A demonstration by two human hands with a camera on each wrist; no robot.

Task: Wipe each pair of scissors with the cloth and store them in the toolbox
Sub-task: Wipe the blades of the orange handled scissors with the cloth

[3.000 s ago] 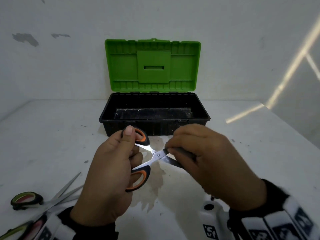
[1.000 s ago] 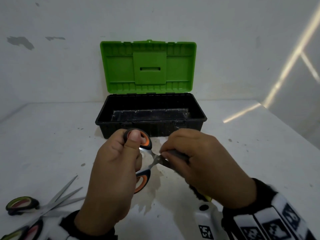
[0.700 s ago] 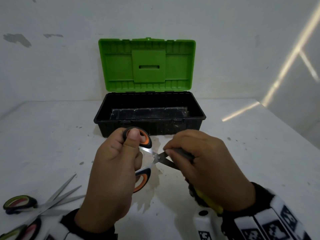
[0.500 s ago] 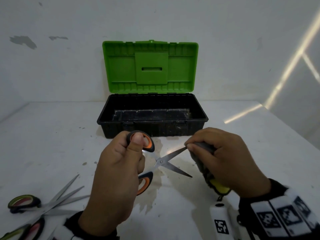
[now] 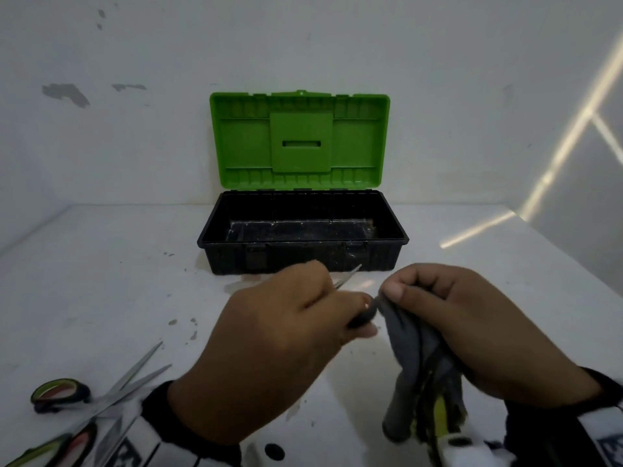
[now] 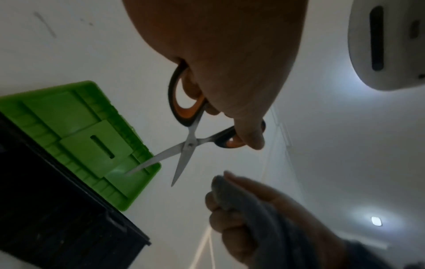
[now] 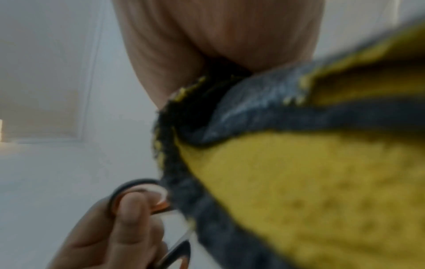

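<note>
My left hand (image 5: 350, 318) grips the orange-and-black scissors (image 6: 189, 144) by their handles. The blades stand apart and point toward the toolbox; in the head view only one blade tip (image 5: 350, 275) shows past the knuckles. My right hand (image 5: 397, 293) clutches a bunched grey and yellow cloth (image 5: 413, 348) just right of the scissors. In the left wrist view the cloth (image 6: 248, 205) sits a little below the blade tips, not touching them. The black toolbox (image 5: 303, 245) lies open behind, its green lid (image 5: 300, 139) upright.
Two more pairs of scissors lie at the table's near left: one with a dark, green-lined handle (image 5: 60, 392) and long blades, another (image 5: 50, 448) at the frame's bottom edge. White walls close in behind and on the right.
The cloth has come off the blades and my right hand has drawn back to the right with it. My left hand has turned the scissors so their blades point away, toward the toolbox.
</note>
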